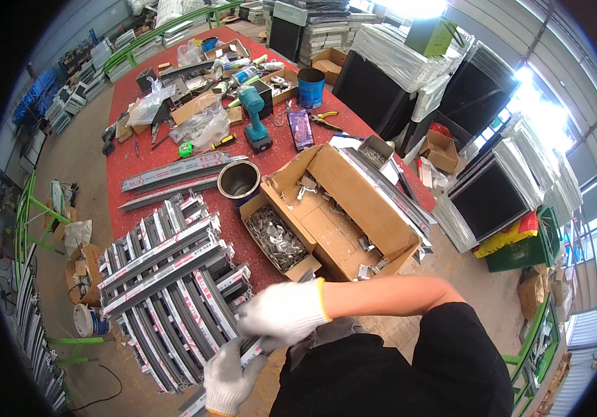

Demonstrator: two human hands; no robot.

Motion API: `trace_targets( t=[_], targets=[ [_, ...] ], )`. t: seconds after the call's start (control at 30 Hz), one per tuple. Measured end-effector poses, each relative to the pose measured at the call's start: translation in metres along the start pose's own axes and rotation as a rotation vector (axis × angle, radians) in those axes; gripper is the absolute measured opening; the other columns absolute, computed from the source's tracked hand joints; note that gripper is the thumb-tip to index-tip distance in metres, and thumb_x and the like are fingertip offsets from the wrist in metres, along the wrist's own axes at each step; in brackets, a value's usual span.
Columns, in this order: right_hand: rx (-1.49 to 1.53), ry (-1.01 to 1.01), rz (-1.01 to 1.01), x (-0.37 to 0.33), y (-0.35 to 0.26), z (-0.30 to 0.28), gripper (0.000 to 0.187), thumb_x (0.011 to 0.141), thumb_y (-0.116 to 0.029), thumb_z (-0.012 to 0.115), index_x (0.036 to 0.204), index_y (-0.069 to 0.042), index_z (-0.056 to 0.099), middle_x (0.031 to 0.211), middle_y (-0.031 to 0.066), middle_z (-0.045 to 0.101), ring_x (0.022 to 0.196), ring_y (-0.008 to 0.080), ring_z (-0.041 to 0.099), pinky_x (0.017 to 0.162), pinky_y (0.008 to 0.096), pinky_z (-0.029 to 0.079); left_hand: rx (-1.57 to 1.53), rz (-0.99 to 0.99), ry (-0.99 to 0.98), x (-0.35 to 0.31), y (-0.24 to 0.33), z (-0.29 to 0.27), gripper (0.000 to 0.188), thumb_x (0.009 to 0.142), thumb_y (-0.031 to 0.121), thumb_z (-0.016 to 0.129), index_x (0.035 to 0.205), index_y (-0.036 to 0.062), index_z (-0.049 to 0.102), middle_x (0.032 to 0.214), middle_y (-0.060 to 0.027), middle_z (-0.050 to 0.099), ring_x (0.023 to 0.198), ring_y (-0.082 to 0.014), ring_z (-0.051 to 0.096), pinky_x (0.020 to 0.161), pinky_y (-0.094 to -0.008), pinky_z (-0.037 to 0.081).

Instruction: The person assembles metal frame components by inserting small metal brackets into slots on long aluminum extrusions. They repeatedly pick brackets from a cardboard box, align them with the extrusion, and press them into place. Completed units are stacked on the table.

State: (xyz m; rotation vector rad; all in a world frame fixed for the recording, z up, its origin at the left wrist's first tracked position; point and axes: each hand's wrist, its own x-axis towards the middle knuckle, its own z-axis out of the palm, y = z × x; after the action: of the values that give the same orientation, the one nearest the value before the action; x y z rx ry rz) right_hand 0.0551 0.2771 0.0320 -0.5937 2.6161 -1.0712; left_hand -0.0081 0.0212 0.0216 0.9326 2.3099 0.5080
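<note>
Grey strip (250,352), aslant close to the body, clamped between thumb and fingers of the gloved left hand (229,379); gloved right hand (284,313) blurred over the upper end, cannot tell whether pinched or apart. Probably working on that end; next, seemingly calling for a steady left hold and careful right-hand placing. Just beyond, crisscrossed stack of strips (163,260), near enough to snag a swinging end. To the right, metal clips (275,240) in a small carton (303,269), then a long cardboard box (375,198), hemming in sideways movement. Farther off, barer red table (132,156) toward the left edge, short of the clutter around the cordless drill (253,115).
</note>
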Motion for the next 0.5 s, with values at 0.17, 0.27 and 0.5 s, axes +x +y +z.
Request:
trace_targets(
  t=[0.17, 0.27, 0.5],
  targets=[
    [-0.092, 0.653, 0.129, -0.075, 0.016, -0.030, 0.032, 0.099, -0.018, 0.077, 0.129, -0.005, 0.077, 0.120, 0.0192, 0.077, 0.110, 0.0389, 0.077, 0.097, 0.0484, 0.063, 0.030, -0.056, 0.082, -0.014, -0.011, 0.020, 0.058, 0.094, 0.046, 0.082, 0.129, -0.0005, 0.075, 0.109, -0.0261, 0.080, 0.101, -0.0467, 0.079, 0.093, -0.0529, 0.061],
    [-0.244, 0.651, 0.485, -0.132, 0.042, -0.052, 0.029, 0.098, -0.014, 0.075, 0.127, -0.009, 0.080, 0.117, 0.0183, 0.080, 0.110, 0.0391, 0.078, 0.099, 0.0485, 0.062, -0.046, -0.098, 0.177, -0.023, -0.019, 0.035, 0.058, 0.096, 0.047, 0.079, 0.128, -0.0005, 0.075, 0.108, -0.0273, 0.080, 0.103, -0.0487, 0.078, 0.094, -0.0540, 0.060],
    [-0.248, 0.237, 0.860, -0.213, 0.117, -0.037, 0.032, 0.093, -0.016, 0.072, 0.122, -0.006, 0.083, 0.113, 0.0210, 0.083, 0.108, 0.0412, 0.079, 0.097, 0.0490, 0.062, -0.318, -0.215, 0.187, -0.044, -0.010, 0.075, 0.048, 0.102, 0.033, 0.074, 0.133, -0.0040, 0.072, 0.107, -0.0293, 0.079, 0.101, -0.0458, 0.078, 0.091, -0.0490, 0.059]
  ],
)
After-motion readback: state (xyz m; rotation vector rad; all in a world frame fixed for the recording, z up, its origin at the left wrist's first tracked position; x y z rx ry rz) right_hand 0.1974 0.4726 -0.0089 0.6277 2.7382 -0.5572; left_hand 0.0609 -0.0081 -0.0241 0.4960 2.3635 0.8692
